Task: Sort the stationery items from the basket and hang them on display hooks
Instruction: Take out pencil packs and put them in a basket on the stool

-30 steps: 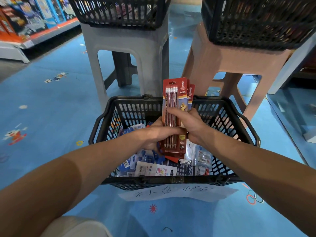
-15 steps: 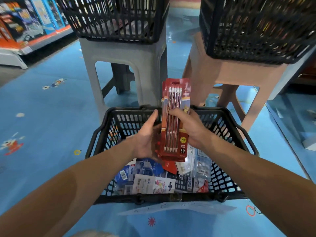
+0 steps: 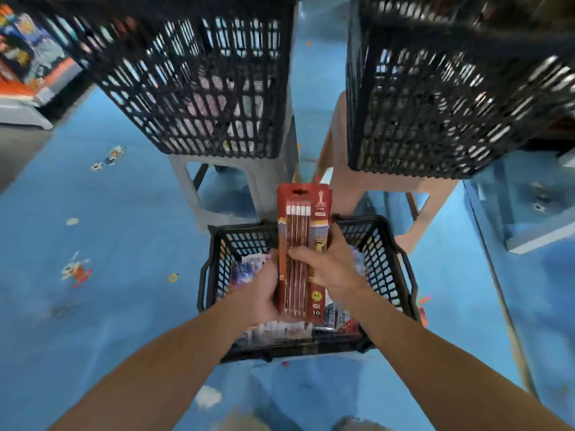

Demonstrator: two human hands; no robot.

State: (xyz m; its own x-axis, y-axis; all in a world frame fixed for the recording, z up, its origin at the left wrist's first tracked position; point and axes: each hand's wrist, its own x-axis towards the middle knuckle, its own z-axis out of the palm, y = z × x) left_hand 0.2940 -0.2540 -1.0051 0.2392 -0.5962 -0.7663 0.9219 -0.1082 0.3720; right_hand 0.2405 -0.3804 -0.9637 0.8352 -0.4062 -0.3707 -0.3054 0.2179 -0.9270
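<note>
At the far left edge a shop shelf (image 3: 29, 66) carries colourful boxes, blurred. The blue floor (image 3: 124, 228), printed with small cartoon figures, runs under everything. Next comes a black lattice crate (image 3: 199, 82) standing on a grey plastic stool (image 3: 264, 188); pale items show faintly through its mesh, but I cannot tell what they are.

Below the stool, on the floor, sits the black shopping basket (image 3: 217, 269), with packaged stationery (image 3: 280, 329) lying in its bottom. Over the basket the hands meet. The left hand (image 3: 259, 293) cups the lower left edge of a red pack of pencils (image 3: 303, 244), palm against its side and fingers curled behind it. The pack stands upright with its hang hole at the top, and its upper half rises above the basket's far rim. Its left edge looks thick, so I cannot tell whether it is a single card or several together. The right hand (image 3: 331, 269) grips the same pack from the right, thumb laid across the front over the pencils, fingers wrapped round the back.

To the right, a tan plastic stool (image 3: 373, 185) bears a second black crate (image 3: 451, 98), its contents dark and unreadable
</note>
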